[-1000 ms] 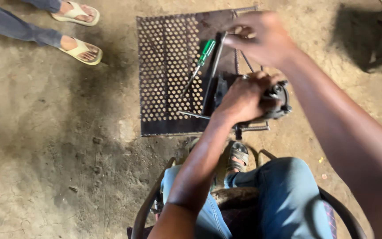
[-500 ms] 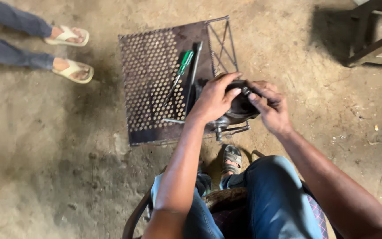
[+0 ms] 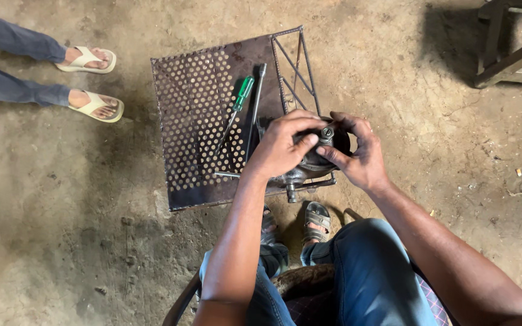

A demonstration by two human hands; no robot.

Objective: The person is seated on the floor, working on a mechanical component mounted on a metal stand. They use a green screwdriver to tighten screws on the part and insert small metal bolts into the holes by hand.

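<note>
Dirt workshop floor, dusty and stained, carries a low perforated dark metal stand. Seated person's left hand and right hand both grip a round black greasy metal machine part at the stand's right edge, near its front corner. Left fingers curl closed over the part's top, thumb pressing by a small silver bolt head at its centre. Right fingers wrap closed round the part's right side. Green-handled screwdriver lies on the stand's middle, a long dark metal rod just beside it on the right. Another person's feet in pale flip-flops stand off the stand's left edge. Wooden stool legs sit well apart, top right.
</note>
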